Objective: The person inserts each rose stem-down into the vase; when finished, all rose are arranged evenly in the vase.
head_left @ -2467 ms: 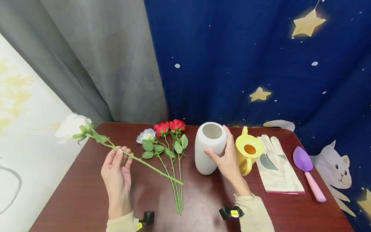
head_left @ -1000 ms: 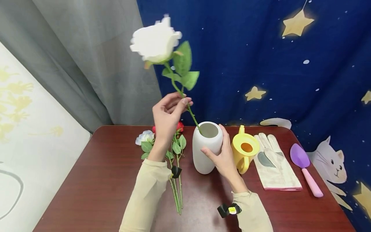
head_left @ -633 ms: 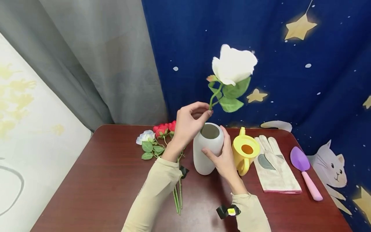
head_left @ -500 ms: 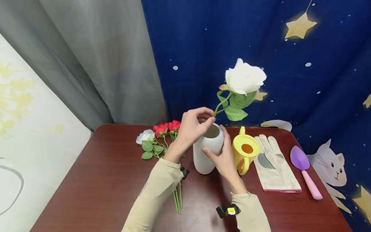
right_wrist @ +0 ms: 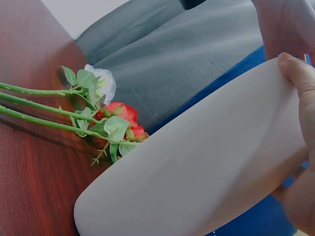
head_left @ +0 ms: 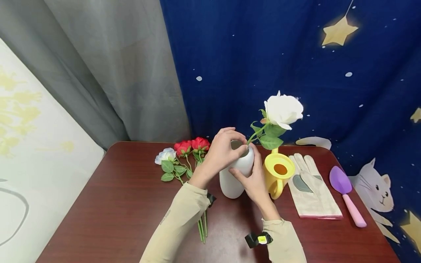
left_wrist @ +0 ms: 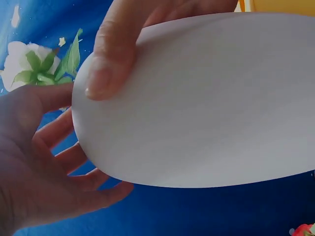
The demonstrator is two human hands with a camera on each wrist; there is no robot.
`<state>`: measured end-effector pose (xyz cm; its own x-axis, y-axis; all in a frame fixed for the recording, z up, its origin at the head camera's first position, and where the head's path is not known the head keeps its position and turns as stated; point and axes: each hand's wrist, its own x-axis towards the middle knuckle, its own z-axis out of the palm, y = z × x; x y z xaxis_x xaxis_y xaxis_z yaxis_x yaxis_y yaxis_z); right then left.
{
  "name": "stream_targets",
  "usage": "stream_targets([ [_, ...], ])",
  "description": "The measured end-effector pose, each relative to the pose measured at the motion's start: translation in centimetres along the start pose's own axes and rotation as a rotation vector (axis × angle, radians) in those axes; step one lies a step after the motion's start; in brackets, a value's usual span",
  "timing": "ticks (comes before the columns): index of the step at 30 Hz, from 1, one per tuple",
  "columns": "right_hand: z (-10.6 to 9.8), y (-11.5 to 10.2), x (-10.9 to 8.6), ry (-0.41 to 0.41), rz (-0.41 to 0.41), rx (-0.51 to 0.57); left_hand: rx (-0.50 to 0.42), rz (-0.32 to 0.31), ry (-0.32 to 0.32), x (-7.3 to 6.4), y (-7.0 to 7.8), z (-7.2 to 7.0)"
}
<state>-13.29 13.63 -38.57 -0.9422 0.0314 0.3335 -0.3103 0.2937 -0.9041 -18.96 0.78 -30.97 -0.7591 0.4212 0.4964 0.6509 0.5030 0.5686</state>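
A white rose leans to the right out of the mouth of a white vase, its lower stem hidden inside. My left hand is at the rim, thumb and forefinger pinching the stem; the exact contact is partly hidden. My right hand grips the vase's right side, thumb across the front. In the left wrist view, the vase fills the middle, with the rose bloom beyond the left hand. The right wrist view shows the vase with the right thumb near its rim.
Two red roses and a pale blue rose lie left of the vase, stems toward the near edge. Rightward are a yellow watering can, cream gloves and a purple trowel with a pink handle. Curtains hang behind the table.
My left hand has carried the white rose from the left to the vase and lowered its stem inside. The bloom has sunk and tilted right. The right hand keeps holding the vase.
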Motion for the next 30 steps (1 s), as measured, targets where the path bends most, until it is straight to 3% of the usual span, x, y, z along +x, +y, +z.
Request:
stream_targets([
  [5,0.3,2.3,0.3,0.024,-0.015,-0.031,0.072,-0.003,-0.048,-0.6,0.0,-0.2],
  [11,0.5,2.5,0.3,0.060,-0.084,-0.033,0.183,-0.124,-0.109,-0.3,0.2,-0.7],
  [15,0.6,2.5,0.3,0.064,-0.076,-0.025,0.232,-0.184,-0.179,0.4,0.3,-0.8],
  [18,0.6,2.1,0.3,0.060,-0.062,-0.006,0.248,-0.200,-0.192,0.5,0.4,-0.9],
  [25,0.4,-1.2,-0.2,0.052,-0.067,-0.013,0.217,-0.184,-0.049,-1.3,0.9,-2.5],
  [30,0.3,-1.5,-0.3,0.058,-0.053,-0.001,0.077,-0.164,0.134,-4.0,-1.1,-4.6],
])
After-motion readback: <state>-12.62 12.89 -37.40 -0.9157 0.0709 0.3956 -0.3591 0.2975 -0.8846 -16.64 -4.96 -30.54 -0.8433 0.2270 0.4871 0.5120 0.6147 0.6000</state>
